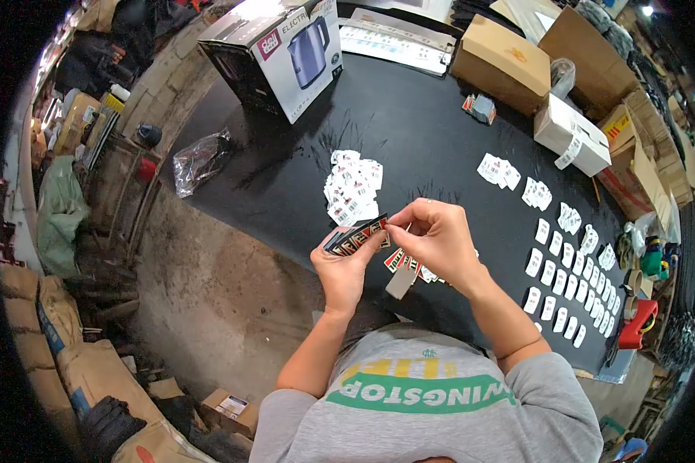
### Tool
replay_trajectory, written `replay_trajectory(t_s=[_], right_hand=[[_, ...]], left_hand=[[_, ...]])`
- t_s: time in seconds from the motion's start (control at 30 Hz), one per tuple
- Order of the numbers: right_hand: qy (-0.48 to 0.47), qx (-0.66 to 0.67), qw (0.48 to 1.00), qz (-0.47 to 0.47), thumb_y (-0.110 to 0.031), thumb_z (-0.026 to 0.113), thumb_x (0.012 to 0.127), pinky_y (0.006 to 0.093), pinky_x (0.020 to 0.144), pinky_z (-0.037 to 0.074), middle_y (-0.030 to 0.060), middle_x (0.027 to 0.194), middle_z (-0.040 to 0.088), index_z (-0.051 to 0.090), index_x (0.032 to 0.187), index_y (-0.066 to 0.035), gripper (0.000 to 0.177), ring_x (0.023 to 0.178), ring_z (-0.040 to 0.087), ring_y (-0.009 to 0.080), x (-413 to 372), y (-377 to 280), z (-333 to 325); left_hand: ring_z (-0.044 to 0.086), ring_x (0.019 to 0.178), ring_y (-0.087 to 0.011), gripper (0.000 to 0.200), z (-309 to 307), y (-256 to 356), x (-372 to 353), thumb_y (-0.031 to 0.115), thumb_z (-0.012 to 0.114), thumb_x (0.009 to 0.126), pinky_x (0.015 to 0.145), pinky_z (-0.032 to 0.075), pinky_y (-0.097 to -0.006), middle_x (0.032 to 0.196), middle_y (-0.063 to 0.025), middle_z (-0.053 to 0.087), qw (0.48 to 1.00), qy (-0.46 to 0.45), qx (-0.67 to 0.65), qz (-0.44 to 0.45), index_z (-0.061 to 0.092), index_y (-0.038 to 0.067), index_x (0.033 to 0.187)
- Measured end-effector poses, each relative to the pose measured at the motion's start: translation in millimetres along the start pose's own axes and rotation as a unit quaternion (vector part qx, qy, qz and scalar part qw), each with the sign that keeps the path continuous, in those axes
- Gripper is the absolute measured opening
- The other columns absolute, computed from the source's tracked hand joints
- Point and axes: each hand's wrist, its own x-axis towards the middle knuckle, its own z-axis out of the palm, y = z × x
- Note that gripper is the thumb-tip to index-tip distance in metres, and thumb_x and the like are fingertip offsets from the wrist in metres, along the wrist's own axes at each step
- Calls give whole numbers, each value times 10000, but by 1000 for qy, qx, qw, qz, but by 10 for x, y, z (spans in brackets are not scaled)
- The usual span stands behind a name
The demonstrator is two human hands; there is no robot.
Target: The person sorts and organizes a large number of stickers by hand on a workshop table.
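My left hand (341,272) holds a small fanned stack of dark printed cards (357,238), thumb across their face. At the right end of the stack, the fingertips of my right hand (439,238) pinch a card edge. Just beyond the hands lies a loose pile of white barcode labels (353,185) on the black table (409,100). Under and beside my right hand are red and black cards (403,261) and a grey card-like piece (401,281), partly hidden by the hand.
An electric kettle box (309,58) stands at the back left, near a clear plastic bag (201,162). Rows of white labels (570,286) cover the right side, with a red tape dispenser (638,324) beyond. A white box (571,135) and an open carton (502,62) stand behind.
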Motion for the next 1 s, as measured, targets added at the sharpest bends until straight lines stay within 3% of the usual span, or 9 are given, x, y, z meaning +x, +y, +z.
replay_trajectory(t_s=[0.1,0.23,0.3,0.43,0.5,0.6,0.77,0.83,1.0], right_hand=[[23,-15,1000,12,-41,677,741,267,516,454,112,691,624,661,800,46,107,565,588,141,-24,-55,21],[27,-30,999,2,-45,678,742,269,514,453,110,693,623,659,809,43,112,569,591,140,-47,-107,33],[32,-15,999,5,-4,676,758,200,479,415,43,678,622,669,797,46,64,547,564,43,-52,-150,33],[22,-35,999,-18,1,670,784,199,517,464,46,697,629,663,826,49,65,600,606,63,-58,-136,38],[2,112,990,80,18,639,826,216,586,530,62,738,643,647,904,62,90,677,654,108,-63,-144,52],[-28,266,958,98,-3,599,873,245,616,551,81,778,647,628,968,56,116,731,671,149,-32,-182,-12],[-95,311,933,157,-52,616,888,269,645,575,113,823,658,553,1142,88,297,725,686,186,32,-217,-140],[-79,321,933,143,-64,622,886,272,650,577,121,845,664,570,1117,87,281,725,687,192,20,-188,-150],[-91,309,932,167,-70,650,866,256,616,565,110,781,668,634,960,55,157,710,689,184,36,-135,-174]], left_hand=[[607,709,-64,119,-7,18,-23,-29,748,751,656,498,-213,802,-41,681,997,2,62,56,669,-10,838],[611,720,-60,91,10,48,-38,-17,739,767,663,494,-207,802,-45,696,991,12,85,106,686,-31,840],[620,739,-62,100,10,62,-46,-26,737,761,678,499,-216,811,-54,705,979,20,130,155,690,-18,849],[653,746,-90,123,-15,-19,-43,-34,743,743,696,510,-230,819,-74,714,968,18,166,189,693,-10,854],[688,772,-149,174,-18,16,-13,-75,728,706,707,523,-251,840,-89,715,941,25,214,261,692,0,860],[699,808,-206,226,-46,45,5,-111,699,669,718,532,-276,868,-99,713,931,5,211,298,684,7,862],[695,835,-240,251,-36,118,45,-119,682,639,741,544,-307,887,-127,705,897,-19,246,367,674,13,852],[694,836,-249,263,-35,147,68,-108,686,616,742,554,-319,892,-131,704,859,-35,278,428,672,14,849],[693,841,-257,267,-51,132,71,-90,689,600,745,558,-325,894,-124,705,852,-42,278,442,671,13,845]])
